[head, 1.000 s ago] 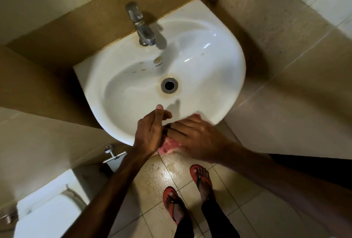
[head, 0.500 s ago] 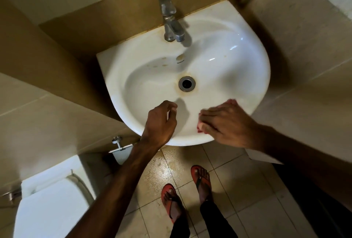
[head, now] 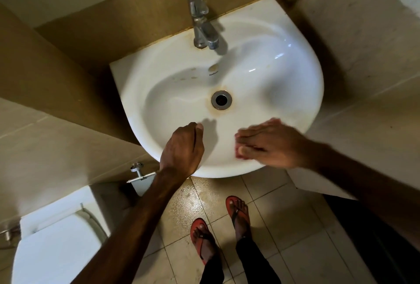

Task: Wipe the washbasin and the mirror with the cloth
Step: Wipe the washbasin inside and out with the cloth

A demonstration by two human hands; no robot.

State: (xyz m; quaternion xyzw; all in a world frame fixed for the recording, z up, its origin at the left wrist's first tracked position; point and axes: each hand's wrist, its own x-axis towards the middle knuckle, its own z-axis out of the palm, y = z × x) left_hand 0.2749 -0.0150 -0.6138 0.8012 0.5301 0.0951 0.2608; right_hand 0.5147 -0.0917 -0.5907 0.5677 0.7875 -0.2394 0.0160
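right hand [head: 272, 145] flat, fingers straight and together, pressing the cloth [head: 238, 153] onto the front rim of the washbasin [head: 284, 74], right of centre. cloth is pink; only a sliver shows past the fingertips, the rest is hidden under the palm. hand is motion-blurred. left hand [head: 181, 147] over the front rim left of centre, fingers curled under, thumb against them, nothing visible in it; can't tell if it touches the porcelain. the two hands are apart. drain [head: 221, 100] has a brownish stain ring, with a few spots on the back wall of the bowl below the tap [head: 202, 26]. toilet [head: 56, 245] lower left. feet in red flip-flops [head: 200, 236] on the tiled floor [head: 295, 226].
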